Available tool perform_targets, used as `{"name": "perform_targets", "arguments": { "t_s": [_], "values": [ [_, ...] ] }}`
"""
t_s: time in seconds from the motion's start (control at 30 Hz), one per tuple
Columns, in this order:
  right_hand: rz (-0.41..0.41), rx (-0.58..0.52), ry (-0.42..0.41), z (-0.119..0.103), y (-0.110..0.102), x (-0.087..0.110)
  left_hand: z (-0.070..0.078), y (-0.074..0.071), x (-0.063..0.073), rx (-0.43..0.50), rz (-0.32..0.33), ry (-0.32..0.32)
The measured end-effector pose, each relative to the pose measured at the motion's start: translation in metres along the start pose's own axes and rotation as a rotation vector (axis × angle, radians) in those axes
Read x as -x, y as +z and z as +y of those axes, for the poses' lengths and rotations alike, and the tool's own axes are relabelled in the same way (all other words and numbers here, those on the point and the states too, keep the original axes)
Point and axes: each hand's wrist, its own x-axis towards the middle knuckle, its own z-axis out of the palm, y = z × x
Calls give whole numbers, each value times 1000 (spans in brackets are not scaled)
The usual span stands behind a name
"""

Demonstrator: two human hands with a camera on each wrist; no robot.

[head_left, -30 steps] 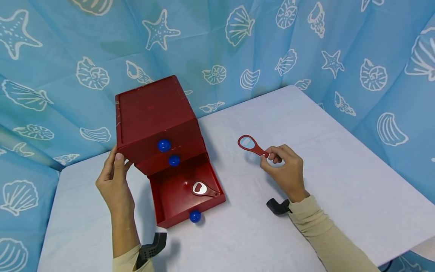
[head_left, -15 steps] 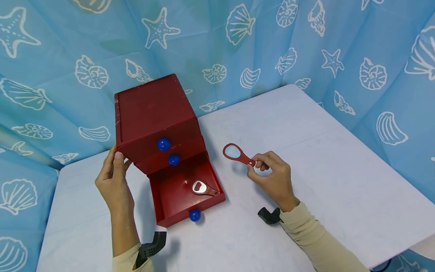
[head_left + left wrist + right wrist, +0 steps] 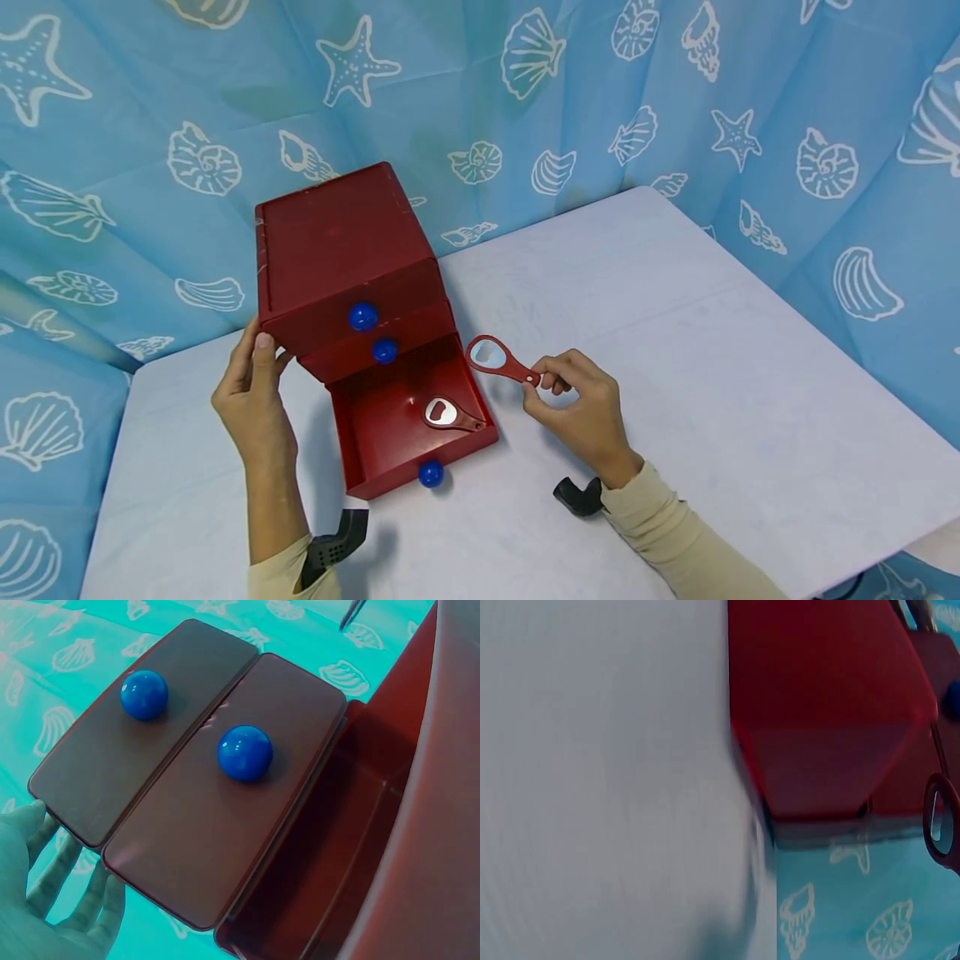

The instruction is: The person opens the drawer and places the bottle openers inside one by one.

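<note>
A red drawer cabinet (image 3: 337,242) with blue knobs stands on the left of the table. Its bottom drawer (image 3: 375,450) is pulled out; a bottle opener (image 3: 442,414) lies inside by the right wall. My left hand (image 3: 255,400) rests with fairly straight fingers against the cabinet's left side, as the left wrist view also shows near the closed drawer fronts (image 3: 217,802). My right hand (image 3: 577,408) pinches a second red bottle opener (image 3: 489,354) by its handle end, its metal head overlapping the open drawer's right edge in the head view. In the right wrist view this opener's head (image 3: 935,817) shows at the right.
A white-covered table (image 3: 712,375) extends to the right of the cabinet. Behind it hangs a blue curtain (image 3: 570,108) printed with seashells and starfish. Black wrist devices (image 3: 581,497) sit at both cuffs.
My right hand has moved left and toward the front with the bottle opener, bringing it from over the table to the drawer's right edge. The left hand and cabinet have stayed put.
</note>
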Motion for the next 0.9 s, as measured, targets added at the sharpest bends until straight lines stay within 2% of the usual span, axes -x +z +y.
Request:
{"name": "perform_targets", "arguments": {
  "t_s": [0.27,0.6,0.9],
  "values": [
    [-56,-35,-17,8,24,20,-3,-2,-1,25,-4,12],
    [-66,-63,-26,2,38,26,-6,-2,-2,5,-3,1],
    [-260,-80,-17,6,38,25,-4,-3,-1,-24,0,-3]
  ]
}}
